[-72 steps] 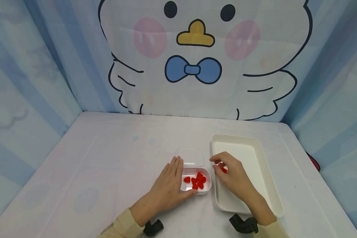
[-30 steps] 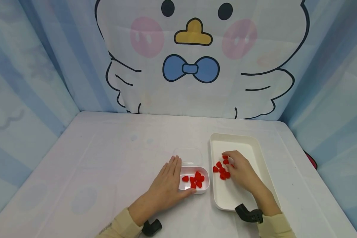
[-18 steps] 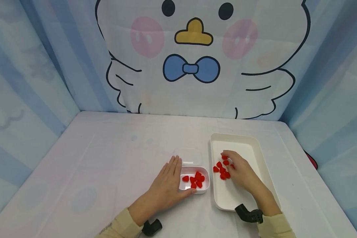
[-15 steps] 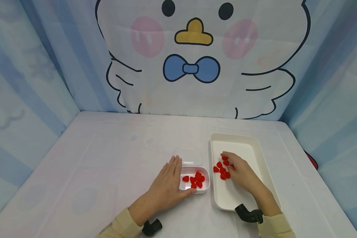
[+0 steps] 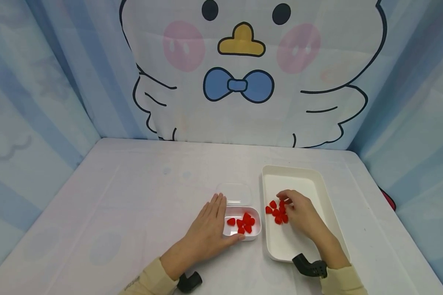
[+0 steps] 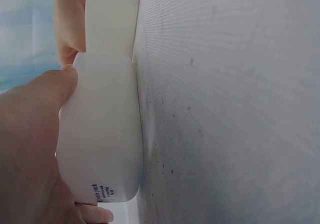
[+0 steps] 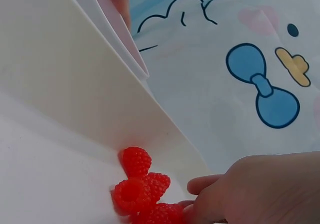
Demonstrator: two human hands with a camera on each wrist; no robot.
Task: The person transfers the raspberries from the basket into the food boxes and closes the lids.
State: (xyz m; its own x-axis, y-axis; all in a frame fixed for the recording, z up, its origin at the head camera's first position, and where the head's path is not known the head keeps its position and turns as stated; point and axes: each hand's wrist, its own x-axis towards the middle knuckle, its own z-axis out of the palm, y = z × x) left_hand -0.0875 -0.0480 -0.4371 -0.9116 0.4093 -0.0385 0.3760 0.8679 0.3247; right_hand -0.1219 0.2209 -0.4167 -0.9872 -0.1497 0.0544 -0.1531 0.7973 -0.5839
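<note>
My left hand (image 5: 206,229) lies with straight fingers along the left end of a small white plastic box (image 5: 256,235), its thumb on the near rim. Several red raspberries (image 5: 247,219) sit inside this box, and its clear lid (image 5: 235,193) stands behind it. Over the left part of a shallow white tray (image 5: 299,250), my right hand (image 5: 302,211) curls its fingers and thumb about a raspberry (image 5: 282,203). More raspberries (image 7: 132,194) lie clustered at the tray's wall in the right wrist view. What the palm covers is hidden.
The tray stands just right of the box. Both rest on a white-covered table (image 5: 133,205). A curtain with a cartoon bird (image 5: 238,86) closes off the back, and blue curtains hang at both sides. Black wrist cameras (image 5: 310,266) sit at both wrists.
My right hand has gone from the tray's left rim to the raspberries, and latterly drew some slightly nearer and together. The left hand stays at the box.
</note>
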